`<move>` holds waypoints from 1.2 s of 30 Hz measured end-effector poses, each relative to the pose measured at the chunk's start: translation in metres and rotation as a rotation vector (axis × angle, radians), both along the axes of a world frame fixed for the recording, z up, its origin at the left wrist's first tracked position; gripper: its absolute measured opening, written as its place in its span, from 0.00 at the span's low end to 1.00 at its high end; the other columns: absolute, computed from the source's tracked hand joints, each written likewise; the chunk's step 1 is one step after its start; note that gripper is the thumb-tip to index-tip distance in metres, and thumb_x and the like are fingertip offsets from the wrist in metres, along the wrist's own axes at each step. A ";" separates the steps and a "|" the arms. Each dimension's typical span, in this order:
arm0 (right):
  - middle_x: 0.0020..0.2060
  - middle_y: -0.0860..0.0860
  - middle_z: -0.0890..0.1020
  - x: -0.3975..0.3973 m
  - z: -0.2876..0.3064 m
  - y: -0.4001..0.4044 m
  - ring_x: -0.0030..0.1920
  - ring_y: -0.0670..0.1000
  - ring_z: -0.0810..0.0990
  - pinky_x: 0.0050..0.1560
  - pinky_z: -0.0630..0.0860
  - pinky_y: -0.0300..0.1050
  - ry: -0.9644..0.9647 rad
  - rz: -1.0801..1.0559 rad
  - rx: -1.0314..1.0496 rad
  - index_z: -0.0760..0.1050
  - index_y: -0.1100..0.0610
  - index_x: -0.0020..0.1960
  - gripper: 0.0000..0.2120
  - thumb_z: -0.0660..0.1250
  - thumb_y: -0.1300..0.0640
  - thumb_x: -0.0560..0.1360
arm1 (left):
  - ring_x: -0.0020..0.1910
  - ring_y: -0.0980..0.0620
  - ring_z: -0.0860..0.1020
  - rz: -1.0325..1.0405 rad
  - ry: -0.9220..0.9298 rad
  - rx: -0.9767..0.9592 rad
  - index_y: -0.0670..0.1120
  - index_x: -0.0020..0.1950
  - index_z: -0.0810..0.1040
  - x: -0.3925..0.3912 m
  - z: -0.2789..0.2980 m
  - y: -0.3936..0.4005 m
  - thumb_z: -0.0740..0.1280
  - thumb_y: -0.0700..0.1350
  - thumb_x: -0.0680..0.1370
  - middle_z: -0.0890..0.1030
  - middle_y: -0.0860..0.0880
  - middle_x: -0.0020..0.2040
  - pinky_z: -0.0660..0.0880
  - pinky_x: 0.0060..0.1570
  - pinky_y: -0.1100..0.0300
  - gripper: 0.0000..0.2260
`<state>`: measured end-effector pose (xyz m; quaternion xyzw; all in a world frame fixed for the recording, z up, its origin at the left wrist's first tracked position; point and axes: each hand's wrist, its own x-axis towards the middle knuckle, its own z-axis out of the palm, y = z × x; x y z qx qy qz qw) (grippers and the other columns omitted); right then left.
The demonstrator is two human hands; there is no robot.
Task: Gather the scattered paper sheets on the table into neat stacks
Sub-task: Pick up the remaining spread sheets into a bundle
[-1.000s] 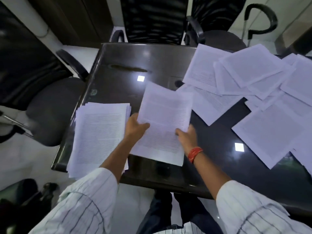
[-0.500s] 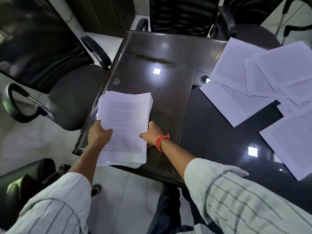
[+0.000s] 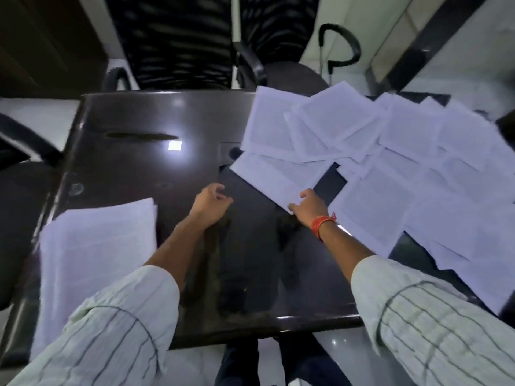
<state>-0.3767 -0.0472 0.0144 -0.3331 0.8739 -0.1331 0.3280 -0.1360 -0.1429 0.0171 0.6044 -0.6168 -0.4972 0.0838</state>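
Your right hand (image 3: 309, 206) is down on the near corner of the closest white printed paper sheet (image 3: 278, 176), thumb and fingers closing on its edge, though motion blur leaves it unclear whether it's truly pinched. Your left hand (image 3: 211, 203) hovers loosely curled over the dark glossy table (image 3: 133, 162), holding nothing. The gathered white paper stack (image 3: 94, 252) sits at the table's left edge; the loose white sheets (image 3: 404, 151) overlap across the right side. Thin, limp paper on a slick top will likely slide and droop, so lift by that corner and support the far side with your free hand.
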 end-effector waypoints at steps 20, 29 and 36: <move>0.78 0.65 0.48 -0.257 -0.057 0.094 0.78 0.62 0.47 0.76 0.52 0.59 0.279 -0.168 0.203 0.44 0.64 0.79 0.53 0.62 0.30 0.72 | 0.77 0.40 0.57 -0.377 -0.138 0.093 0.44 0.81 0.52 -0.364 -0.022 0.063 0.74 0.52 0.74 0.56 0.43 0.79 0.60 0.74 0.43 0.44; 0.69 0.57 0.73 -0.271 -0.048 0.098 0.67 0.56 0.74 0.66 0.73 0.51 -0.204 -0.607 -0.314 0.50 0.55 0.78 0.46 0.75 0.64 0.71 | 0.48 0.46 0.80 -0.045 -0.101 0.210 0.43 0.64 0.72 -0.399 -0.026 0.078 0.73 0.44 0.73 0.80 0.46 0.54 0.77 0.43 0.54 0.22; 0.56 0.53 0.80 -0.327 -0.040 0.122 0.60 0.56 0.78 0.55 0.75 0.44 -0.013 -0.522 -0.297 0.70 0.57 0.67 0.29 0.75 0.49 0.72 | 0.47 0.38 0.84 0.338 0.195 0.676 0.37 0.55 0.80 -0.356 -0.030 0.093 0.74 0.37 0.69 0.85 0.39 0.51 0.82 0.49 0.42 0.16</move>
